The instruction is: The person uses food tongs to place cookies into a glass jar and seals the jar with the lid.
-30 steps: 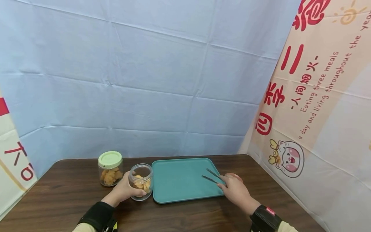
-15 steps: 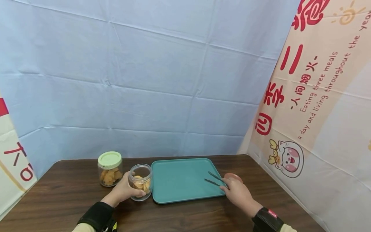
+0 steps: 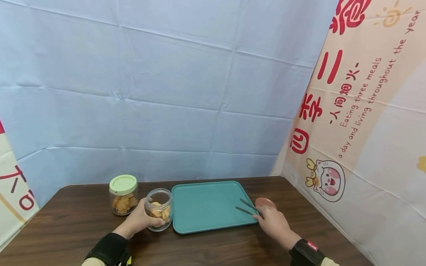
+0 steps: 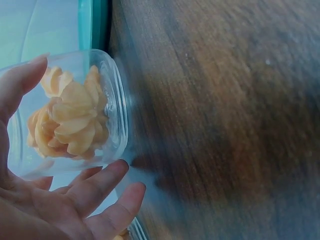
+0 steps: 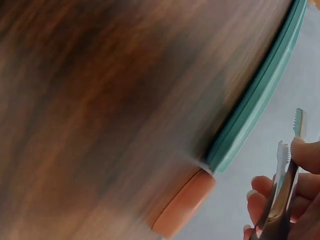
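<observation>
My left hand (image 3: 141,219) grips a clear open-topped jar (image 3: 159,197) that stands beside the tray. Pale swirl-shaped cookies (image 4: 75,117) show through its wall in the left wrist view. Over the right side of the teal tray (image 3: 206,207), my right hand (image 3: 274,223) holds metal tongs (image 3: 246,207) between thumb and fingers. The serrated tips of the tongs are spread apart, with nothing between them, and point left. A reddish-brown round piece (image 3: 265,202) lies beyond the right hand, next to the tray; it could be a lid, and the hand partly hides it.
At the back left, a second clear jar (image 3: 123,201) with a light green lid (image 3: 123,184) contains darker cookies. The brown wood-grain table (image 3: 206,249) meets a pale blue cloth (image 3: 166,111) behind and a printed cloth (image 3: 366,147) on the right.
The right hand and tongs have drifted slightly right and nearer, uncovering more of the reddish-brown piece. The left hand keeps its hold on the jar. The head view has shifted slightly.
</observation>
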A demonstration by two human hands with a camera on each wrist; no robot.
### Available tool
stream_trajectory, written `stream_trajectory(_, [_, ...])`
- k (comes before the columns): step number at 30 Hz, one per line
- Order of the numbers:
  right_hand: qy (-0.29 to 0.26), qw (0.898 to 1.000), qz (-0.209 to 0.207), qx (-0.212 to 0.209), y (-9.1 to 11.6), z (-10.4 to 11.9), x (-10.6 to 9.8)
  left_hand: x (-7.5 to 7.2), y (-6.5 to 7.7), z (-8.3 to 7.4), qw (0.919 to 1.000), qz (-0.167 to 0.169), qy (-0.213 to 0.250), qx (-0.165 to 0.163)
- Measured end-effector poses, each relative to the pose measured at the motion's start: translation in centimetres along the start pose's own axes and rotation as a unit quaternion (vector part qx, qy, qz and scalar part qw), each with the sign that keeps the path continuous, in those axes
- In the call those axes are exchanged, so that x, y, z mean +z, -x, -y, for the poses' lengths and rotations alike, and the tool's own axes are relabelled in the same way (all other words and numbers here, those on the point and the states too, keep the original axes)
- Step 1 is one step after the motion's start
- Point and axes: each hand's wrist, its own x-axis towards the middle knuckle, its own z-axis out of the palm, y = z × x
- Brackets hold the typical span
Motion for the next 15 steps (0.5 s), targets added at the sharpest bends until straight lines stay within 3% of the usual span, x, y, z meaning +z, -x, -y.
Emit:
stream_trajectory(9, [-0.003,1.000,0.005,0.010,0.2,-0.8,0.2,0.1,-0.1,0.1,1.0000,-0.003,-0.002,0.008])
stream_trajectory(15, [-0.009,1.000,0.011,0.015,0.3,-1.3,0.3,0.1,-0.1,-0.2,0.9998,-0.005,-0.019,-0.007])
